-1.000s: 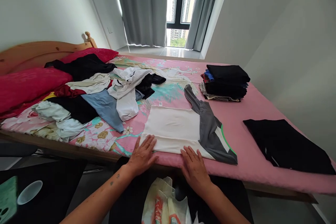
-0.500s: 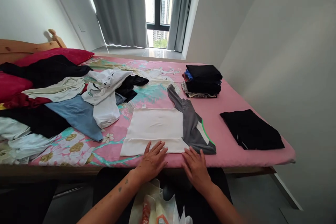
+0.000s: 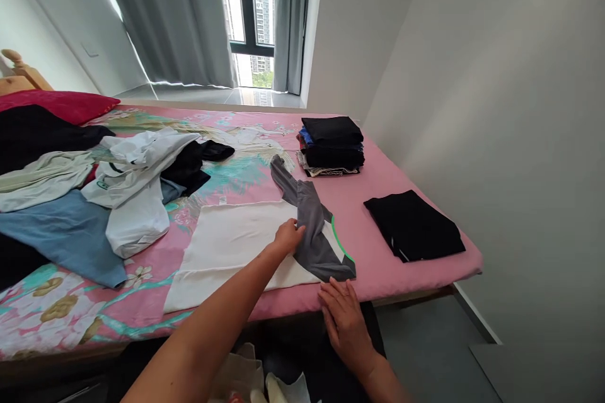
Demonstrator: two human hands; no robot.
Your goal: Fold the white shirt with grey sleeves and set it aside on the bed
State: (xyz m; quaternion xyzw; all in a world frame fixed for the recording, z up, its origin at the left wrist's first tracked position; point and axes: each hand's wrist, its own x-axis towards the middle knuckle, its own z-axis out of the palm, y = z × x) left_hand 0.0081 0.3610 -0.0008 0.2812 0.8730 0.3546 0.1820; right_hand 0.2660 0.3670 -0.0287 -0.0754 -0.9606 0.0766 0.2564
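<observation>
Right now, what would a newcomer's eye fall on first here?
The white and gray shirt spread on the near side of the bed, left hand at its gray part, right hand at its near corner. Then the messy heap of clothes on the left and the neat stack farther back, right of center.

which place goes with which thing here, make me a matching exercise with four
Things:
1. white-and-grey shirt with green-edged neckline
2. single folded black garment
3. crimson cloth pillow
4. long grey fabric curtains

Places:
A. near the wooden bedpost
B. hanging beside the dark-framed window
C. partly beneath the bare left hand
D. near the right front corner of the pink-sheeted bed

Pairs: 1-C, 2-D, 3-A, 4-B
</observation>
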